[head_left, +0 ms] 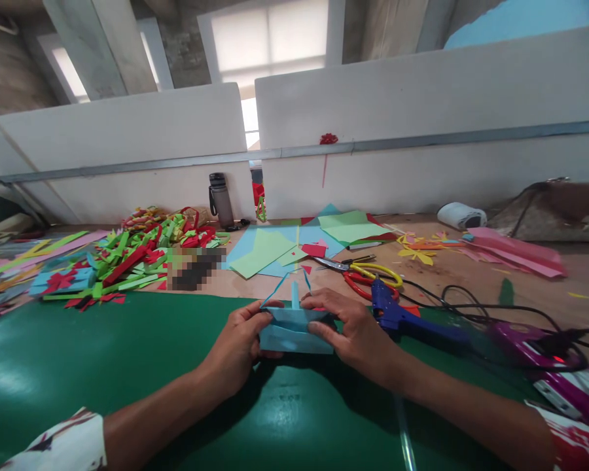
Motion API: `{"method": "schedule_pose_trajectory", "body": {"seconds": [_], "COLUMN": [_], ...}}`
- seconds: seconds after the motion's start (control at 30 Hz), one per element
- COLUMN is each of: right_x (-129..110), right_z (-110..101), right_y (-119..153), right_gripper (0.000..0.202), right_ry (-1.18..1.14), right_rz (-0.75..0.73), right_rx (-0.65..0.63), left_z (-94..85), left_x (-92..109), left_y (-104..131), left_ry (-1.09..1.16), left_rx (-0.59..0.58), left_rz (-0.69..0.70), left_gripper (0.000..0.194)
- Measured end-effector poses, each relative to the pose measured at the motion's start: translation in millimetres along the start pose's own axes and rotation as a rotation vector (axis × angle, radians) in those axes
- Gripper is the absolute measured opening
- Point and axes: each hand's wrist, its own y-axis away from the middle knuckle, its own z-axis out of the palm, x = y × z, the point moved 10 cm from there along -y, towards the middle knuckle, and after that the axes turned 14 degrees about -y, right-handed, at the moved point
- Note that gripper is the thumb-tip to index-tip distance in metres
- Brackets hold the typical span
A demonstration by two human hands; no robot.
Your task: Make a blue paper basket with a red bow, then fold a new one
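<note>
Our left hand (245, 330) and right hand (348, 330), fingers nearly closed, pinch the folded blue paper (297, 339) from either side above the green surface (93, 366), seemingly to steady it. The glue gun (400, 314) and scissors (341, 265) lie near our right, presumably for easy reach.
</note>
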Motion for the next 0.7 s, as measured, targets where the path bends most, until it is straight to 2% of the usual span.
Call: {"method": "schedule_pose_trajectory", "body": {"seconds": [0.1, 0.33, 0.57, 0.7], "right_x": [-2.9, -10.4, -10.5, -6.2], "right_z": [2.4, 1.5, 3.9, 2.2], "right_y": [-0.2, -1.5, 4.6, 3.6], "right_gripper": [0.023, 0.018, 0.02, 0.017], "right_ry": [-0.002, -0.005, 0.116, 0.191], "right_rz": [-0.006, -0.022, -0.169, -0.146], "right_rx": [-0.048, -0.092, -0.08, -0.034], "left_z": [-0.9, -1.0, 2.2, 4.3], "left_x": [-0.7, -1.4, 0.0, 0.7], "left_y": [-0.5, -0.3, -0.2, -0.4], "left_ry": [0.002, 0.006, 0.045, 0.063], "left_rx": [-0.001, -0.008, -0.041, -0.057], "left_rz": [-0.007, -0.012, -0.008, -0.001], "left_gripper": [0.03, 0.024, 0.027, 0.026]}}
